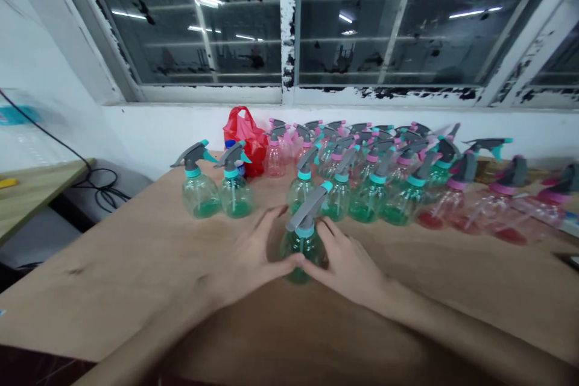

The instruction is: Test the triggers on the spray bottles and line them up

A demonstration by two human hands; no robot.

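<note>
Between my two hands stands a green spray bottle [304, 247] with a grey trigger head and a turquoise collar, upright near the middle of the wooden table. My left hand [260, 250] curves round its left side, and my right hand [346, 253] wraps its right side. The thumbs meet at the front of the bottle. Just behind it, several green spray bottles [367, 202] form a row, each with a little green liquid at the bottom. Two more green spray bottles [201, 196] stand apart, beyond my left hand.
Pink spray bottles [473, 202], some with red liquid, continue the row at right, and others crowd behind. A red plastic bag [246, 132] sits by the wall under the window. Black cable [106, 187] hangs beside a second table [49, 184] at left.
</note>
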